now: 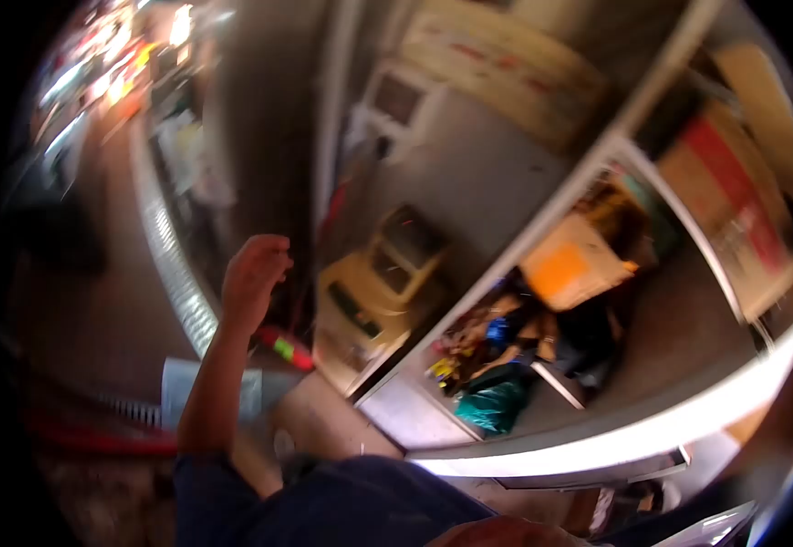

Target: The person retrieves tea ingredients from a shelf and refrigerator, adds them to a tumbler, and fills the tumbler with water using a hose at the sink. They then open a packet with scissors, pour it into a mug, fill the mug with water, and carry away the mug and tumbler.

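My left hand (258, 272) is raised in the air, with its fingers loosely curled in. Motion smears it a little, and nothing shows in its fingers. Behind it and to the right, apart from it, stands a yellowish machine-like box (383, 273) with dark panels on a shelf. Below the hand is a red object with a bright yellow-green patch (285, 346). A pale blue sheet (209, 392) lies behind my forearm. My right hand does not show; a blurred reddish shape (506, 531) at the bottom edge cannot be made out.
Shelving with a pale frame (542, 242) fills the right side. It holds an orange-marked carton (574, 264), a green plastic bag (495, 401), mixed small items, and a cardboard box with a red stripe (734, 196). A shiny metal strip (176, 264) runs along the left.
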A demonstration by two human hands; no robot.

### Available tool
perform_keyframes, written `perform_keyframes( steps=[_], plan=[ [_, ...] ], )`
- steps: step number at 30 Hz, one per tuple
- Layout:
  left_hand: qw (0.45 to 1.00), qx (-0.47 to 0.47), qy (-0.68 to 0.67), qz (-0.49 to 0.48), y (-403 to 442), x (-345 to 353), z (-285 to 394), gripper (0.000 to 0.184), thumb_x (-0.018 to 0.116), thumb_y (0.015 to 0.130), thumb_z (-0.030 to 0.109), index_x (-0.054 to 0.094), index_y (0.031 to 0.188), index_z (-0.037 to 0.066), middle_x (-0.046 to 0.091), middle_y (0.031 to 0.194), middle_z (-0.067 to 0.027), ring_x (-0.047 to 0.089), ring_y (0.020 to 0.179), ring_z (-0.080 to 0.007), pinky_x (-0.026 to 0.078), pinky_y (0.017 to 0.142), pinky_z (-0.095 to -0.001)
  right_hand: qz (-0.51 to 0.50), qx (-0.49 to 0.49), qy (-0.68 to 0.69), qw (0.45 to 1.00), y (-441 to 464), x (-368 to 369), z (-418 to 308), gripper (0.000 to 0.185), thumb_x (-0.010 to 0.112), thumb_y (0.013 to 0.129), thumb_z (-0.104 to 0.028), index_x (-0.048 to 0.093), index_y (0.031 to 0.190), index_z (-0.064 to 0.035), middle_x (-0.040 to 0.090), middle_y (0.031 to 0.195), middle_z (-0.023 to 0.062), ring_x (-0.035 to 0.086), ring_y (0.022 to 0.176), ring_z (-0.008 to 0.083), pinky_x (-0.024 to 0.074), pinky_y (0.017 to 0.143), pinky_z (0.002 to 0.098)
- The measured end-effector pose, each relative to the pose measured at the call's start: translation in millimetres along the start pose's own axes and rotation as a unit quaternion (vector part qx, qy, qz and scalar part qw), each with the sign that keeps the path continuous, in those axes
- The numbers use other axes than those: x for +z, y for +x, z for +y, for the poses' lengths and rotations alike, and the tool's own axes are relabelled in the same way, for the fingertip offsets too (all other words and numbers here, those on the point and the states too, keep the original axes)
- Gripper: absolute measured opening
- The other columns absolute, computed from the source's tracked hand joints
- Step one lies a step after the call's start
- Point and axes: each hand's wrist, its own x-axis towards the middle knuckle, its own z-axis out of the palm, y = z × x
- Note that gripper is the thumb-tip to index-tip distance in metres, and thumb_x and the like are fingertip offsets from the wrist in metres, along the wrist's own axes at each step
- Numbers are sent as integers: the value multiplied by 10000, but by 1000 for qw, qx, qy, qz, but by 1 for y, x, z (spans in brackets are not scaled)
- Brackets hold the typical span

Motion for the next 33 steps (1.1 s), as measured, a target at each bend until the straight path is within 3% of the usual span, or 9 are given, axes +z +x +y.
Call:
perform_keyframes(
  steps=[3, 8, 12, 14, 15, 20, 24, 27, 33],
  plan=[
    [985, -31, 0, 171, -31, -72, -68, 192, 606, 912, 195, 602, 1015, 33, 593, 866, -14, 572, 794, -84, 458, 665, -230, 10, 23, -14, 1000, 3, -2, -7, 375, 623, 814, -442, 698, 952, -102, 691, 878, 127, 666, 852, 251, 513, 768, 371],
    [973, -123, 0, 194, -125, -297, -366, 202, 581, 867, 216, 604, 972, 45, 622, 1013, -101, 591, 842, -122, 505, 692, -281, 162, 156, -27, 974, -21, -62, 63, 395, 625, 814, -472, 699, 927, -101, 684, 841, 141, 664, 819, 245, 505, 759, 363],
    [908, -266, -69, 316, -128, -196, -302, 190, 591, 886, 142, 580, 961, -32, 604, 877, -129, 594, 755, -276, 518, 677, -381, 281, 158, 337, 884, -82, -135, 64, 284, 638, 836, -244, 694, 1066, -88, 698, 824, 61, 619, 742, 110, 480, 655, 255],
    [965, -215, -135, 70, -101, -199, -321, 132, 639, 820, 177, 614, 898, 73, 642, 946, -91, 613, 811, -155, 538, 666, -347, 302, 147, 424, 841, -111, -148, 50, 301, 648, 834, -236, 682, 1083, -72, 694, 846, 70, 621, 746, 116, 482, 656, 250],
    [966, -105, -230, 61, -93, -176, -338, 122, 649, 831, 180, 572, 791, 94, 569, 656, 2, 544, 590, -94, 430, 488, -248, 322, 114, 449, 825, -135, -146, 19, 299, 651, 834, -233, 675, 1085, -73, 689, 853, 69, 622, 747, 118, 483, 651, 250],
    [972, -176, -79, 132, -66, -103, -220, 21, 592, 882, 85, 585, 883, 65, 562, 747, -5, 513, 622, -86, 409, 542, -226, 311, -79, 618, 718, -320, -124, -180, 297, 667, 834, -215, 645, 1095, -76, 666, 885, 64, 623, 753, 126, 488, 628, 252],
    [965, -220, -53, 133, -95, -78, -201, 71, 611, 882, 125, 595, 900, 58, 584, 770, -13, 525, 657, -94, 418, 585, -229, -19, -252, 774, 580, -493, -76, -357, 301, 680, 834, -201, 621, 1103, -78, 648, 911, 60, 625, 758, 132, 492, 609, 253],
    [951, -296, -27, 90, -117, -77, -187, 122, 596, 899, 164, 595, 956, 56, 611, 807, -27, 568, 707, -109, 437, 619, -234, -664, -157, 641, 351, -662, -27, -491, 293, 712, 809, -182, 613, 1060, -69, 637, 871, 37, 625, 726, 114, 461, 562, 220],
    [933, -347, 97, 6, -154, -186, -303, 212, 601, 900, 178, 605, 1026, 8, 626, 834, -45, 583, 705, -121, 478, 636, -256, -775, 209, 595, 17, -785, -11, -556, 332, 610, 870, -91, 504, 1183, -61, 603, 928, 71, 528, 685, 95, 453, 638, 229]
  ],
)
